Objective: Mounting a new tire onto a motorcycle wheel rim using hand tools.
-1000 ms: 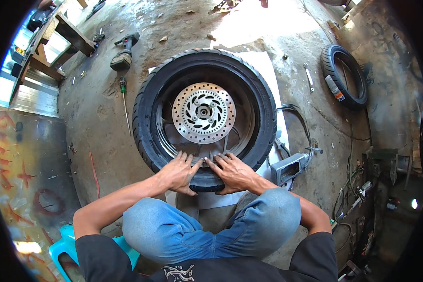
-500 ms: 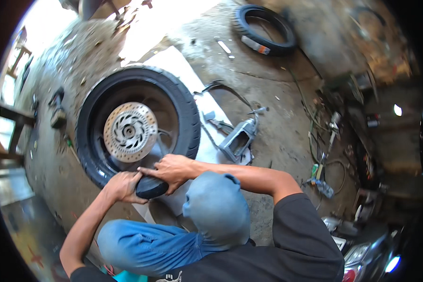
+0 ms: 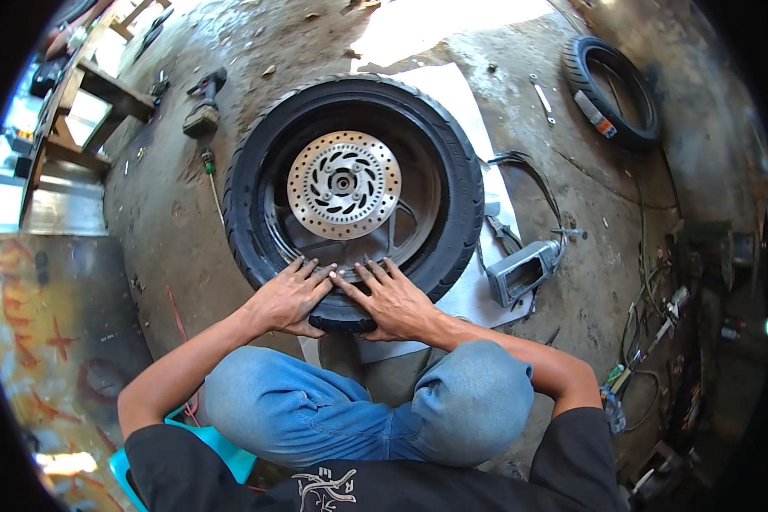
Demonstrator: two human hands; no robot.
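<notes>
A black motorcycle tyre (image 3: 249, 179) sits around a dark spoked rim (image 3: 418, 226), lying flat in front of me. A silver brake disc (image 3: 303, 188) with drilled holes and a slotted centre is at its middle. My left hand (image 3: 292, 297) and my right hand (image 3: 391, 300) rest side by side on the tyre's near section. Both have their fingers stretched out and spread across the sidewall, with fingertips by the rim edge. The thumbs lie lower, toward the tread. Between the hands a piece of the near tread shows.
Under the wheel is a white sheet (image 3: 452, 90). To its right lie a grey metal frame-shaped part (image 3: 520, 273) and pliers (image 3: 505, 232); farther off are a wrench (image 3: 542, 98) and another tyre (image 3: 584, 81). A cordless drill (image 3: 203, 111) and a screwdriver (image 3: 211, 175) lie left.
My view has swung, so the wheel appears farther right. My hands have gone from gripping the near tyre edge to lying spread on the sidewall. My right knee has shifted right.
</notes>
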